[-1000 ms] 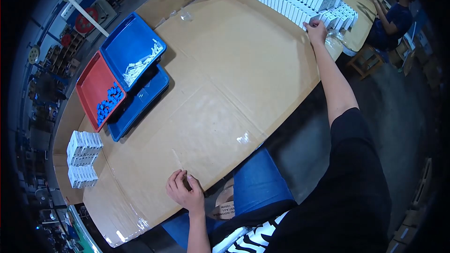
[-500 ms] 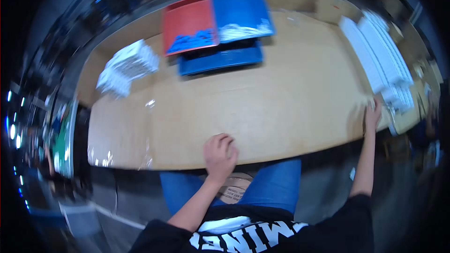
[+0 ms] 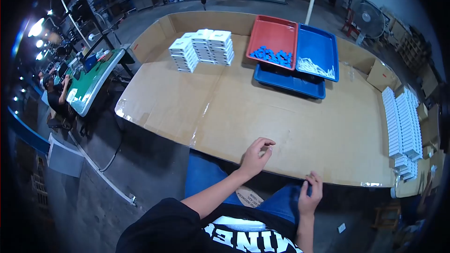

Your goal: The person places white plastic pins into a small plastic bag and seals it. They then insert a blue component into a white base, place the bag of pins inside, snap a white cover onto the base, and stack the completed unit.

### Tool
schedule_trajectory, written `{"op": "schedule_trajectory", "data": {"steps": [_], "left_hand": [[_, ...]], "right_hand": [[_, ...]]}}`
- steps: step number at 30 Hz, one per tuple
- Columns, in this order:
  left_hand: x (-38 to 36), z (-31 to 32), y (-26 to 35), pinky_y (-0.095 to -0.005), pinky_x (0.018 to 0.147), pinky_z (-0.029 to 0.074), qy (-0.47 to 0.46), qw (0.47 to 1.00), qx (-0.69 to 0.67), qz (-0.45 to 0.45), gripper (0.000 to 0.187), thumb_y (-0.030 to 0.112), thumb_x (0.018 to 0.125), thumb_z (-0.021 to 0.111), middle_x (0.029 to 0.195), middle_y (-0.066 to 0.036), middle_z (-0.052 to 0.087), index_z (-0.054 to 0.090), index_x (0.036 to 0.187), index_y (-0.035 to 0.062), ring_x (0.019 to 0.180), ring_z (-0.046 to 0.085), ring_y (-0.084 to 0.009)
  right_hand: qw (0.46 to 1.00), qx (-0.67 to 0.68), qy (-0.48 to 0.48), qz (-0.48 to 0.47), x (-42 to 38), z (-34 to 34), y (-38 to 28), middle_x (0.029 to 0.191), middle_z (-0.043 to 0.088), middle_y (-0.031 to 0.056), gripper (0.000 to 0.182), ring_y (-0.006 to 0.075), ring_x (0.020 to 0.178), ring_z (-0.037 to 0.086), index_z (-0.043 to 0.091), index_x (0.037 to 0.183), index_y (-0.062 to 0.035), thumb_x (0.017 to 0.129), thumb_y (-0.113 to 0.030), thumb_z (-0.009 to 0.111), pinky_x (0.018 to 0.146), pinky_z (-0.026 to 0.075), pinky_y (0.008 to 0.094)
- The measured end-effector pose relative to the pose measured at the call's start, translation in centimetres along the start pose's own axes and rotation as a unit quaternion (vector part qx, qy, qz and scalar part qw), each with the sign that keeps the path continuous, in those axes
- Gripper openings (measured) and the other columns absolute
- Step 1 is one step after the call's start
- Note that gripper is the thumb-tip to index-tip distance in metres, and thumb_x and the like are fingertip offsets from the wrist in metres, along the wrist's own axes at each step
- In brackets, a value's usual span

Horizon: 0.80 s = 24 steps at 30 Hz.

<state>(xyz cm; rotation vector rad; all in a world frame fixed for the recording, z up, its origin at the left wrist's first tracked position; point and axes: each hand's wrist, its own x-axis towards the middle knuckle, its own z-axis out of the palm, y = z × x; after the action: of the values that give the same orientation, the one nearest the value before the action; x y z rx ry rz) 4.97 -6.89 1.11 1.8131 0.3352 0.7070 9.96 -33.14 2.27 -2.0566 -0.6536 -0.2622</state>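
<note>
Over the front edge of the cardboard-covered table [image 3: 234,112], my left hand [image 3: 256,157] hovers with its fingers loosely bent and apart; nothing shows in it. To its right, my right hand [image 3: 311,195] is raised just off that edge, thumb and fingers spread, and I see nothing held there. Beyond the hands, a red tray [image 3: 272,30] carries small blue pieces [image 3: 272,56]. Beside it a blue tray [image 3: 318,44] has thin white pieces [image 3: 315,67]. Both rest over a lower blue tray [image 3: 288,84].
Stacks of white boxy parts [image 3: 204,49] stand at the back left. Long rows of similar white parts [image 3: 402,126] line the right side. Cardboard walls [image 3: 211,20] edge the table's back. At far left, a person [image 3: 58,93] sits by a green-topped table [image 3: 93,79].
My right hand has come away from the white rows at the right, back toward my body. My view has swung left and up. The left hand stays near the front edge, fingers a little more extended.
</note>
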Motion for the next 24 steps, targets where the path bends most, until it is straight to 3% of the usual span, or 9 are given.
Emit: {"op": "schedule_trajectory", "data": {"steps": [2,5,7,8,10,12,16,20,24], "left_hand": [[0.9,-3.2,-0.6,-0.0332,0.096,0.053,-0.009,0.999,-0.024,-0.021,0.017,0.007,0.096,0.065,0.113,-0.011,0.066,0.068,0.112,0.0024,0.111,0.064,-0.0243],[2.6,-9.8,-2.8,-0.0371,0.098,0.052,-0.033,0.995,0.092,-0.002,0.018,0.009,0.094,0.067,0.118,-0.013,0.064,0.069,0.111,0.0033,0.113,0.064,-0.0286],[3.8,-14.6,-6.1,-0.0412,0.099,0.052,0.005,0.981,0.189,0.048,0.02,0.011,0.091,0.068,0.119,-0.014,0.063,0.069,0.11,0.0034,0.114,0.063,-0.0321],[4.0,-17.3,-7.6,-0.0436,0.099,0.051,0.022,0.966,0.248,0.063,0.022,0.013,0.09,0.069,0.119,-0.014,0.062,0.069,0.109,0.0034,0.114,0.062,-0.0336],[4.4,-22.6,-8.2,-0.0468,0.098,0.049,0.052,0.928,0.362,0.069,0.022,0.022,0.091,0.069,0.119,-0.012,0.063,0.071,0.106,0.0058,0.113,0.062,-0.0332],[4.5,-27.0,-8.2,-0.0473,0.098,0.048,0.07,0.912,0.4,0.06,0.023,0.023,0.091,0.07,0.12,-0.012,0.062,0.07,0.109,0.0069,0.115,0.061,-0.0329],[3.3,-30.3,-10.5,-0.0472,0.1,0.045,0.15,0.874,0.459,0.053,0.031,0.024,0.09,0.071,0.121,-0.013,0.06,0.066,0.116,0.0071,0.118,0.058,-0.0332],[3.6,-30.0,-10.0,-0.0465,0.101,0.044,0.192,0.881,0.429,0.056,0.036,0.024,0.087,0.073,0.12,-0.014,0.06,0.065,0.117,0.0047,0.116,0.058,-0.0341],[3.5,-30.1,-9.7,-0.0465,0.102,0.044,0.193,0.899,0.391,0.031,0.035,0.021,0.083,0.075,0.117,-0.013,0.061,0.065,0.112,0.0043,0.114,0.058,-0.0336]], "right_hand": [[0.997,-0.002,-0.051,-0.054,0.5,1.8,-2.5,0.121,0.07,0.0192,0.015,0.0365,0.118,0.067,0.071,0.105,0.0017,0.091,0.002,0.066,0.118,0.04,0.0532],[0.991,0.018,-0.096,-0.093,2.2,4.0,-4.5,0.115,0.072,0.0172,0.019,0.0339,0.11,0.071,0.071,0.109,0.0012,0.09,0.001,0.067,0.111,0.048,0.0496],[0.961,0.132,-0.241,0.02,4.3,5.0,-6.3,0.109,0.075,0.0162,0.024,0.0312,0.101,0.074,0.071,0.115,0.0003,0.09,-0.002,0.069,0.099,0.055,0.0443],[0.961,0.126,-0.246,0.019,5.7,5.4,-6.9,0.109,0.075,0.0162,0.024,0.0312,0.101,0.074,0.071,0.115,0.0003,0.09,-0.002,0.069,0.099,0.055,0.0443],[0.915,0.061,-0.394,-0.062,10.3,6.6,-7.8,0.106,0.076,0.0157,0.03,0.0288,0.096,0.075,0.071,0.12,-0.0013,0.091,-0.009,0.071,0.087,0.058,0.0406],[0.887,0.003,-0.443,-0.131,15.5,8.4,-9.1,0.105,0.076,0.0156,0.035,0.0277,0.095,0.075,0.071,0.122,-0.0032,0.091,-0.019,0.073,0.085,0.058,0.0392],[0.875,-0.129,-0.418,-0.208,25.8,14.3,-15.2,0.102,0.077,0.0129,0.036,0.0262,0.092,0.075,0.071,0.121,-0.0021,0.09,-0.02,0.074,0.085,0.057,0.0381],[0.87,-0.13,-0.333,-0.34,35.3,23.3,-20.1,0.102,0.074,0.0173,0.036,0.0359,0.097,0.071,0.07,0.122,-0.0069,0.091,-0.025,0.071,0.083,0.055,0.047],[0.862,-0.21,-0.31,-0.34,42.4,32.4,-24.5,0.127,0.067,0.0194,0.049,0.0374,0.121,0.063,0.062,0.136,-0.0092,0.094,-0.033,0.07,0.1,0.052,0.0479]]}}
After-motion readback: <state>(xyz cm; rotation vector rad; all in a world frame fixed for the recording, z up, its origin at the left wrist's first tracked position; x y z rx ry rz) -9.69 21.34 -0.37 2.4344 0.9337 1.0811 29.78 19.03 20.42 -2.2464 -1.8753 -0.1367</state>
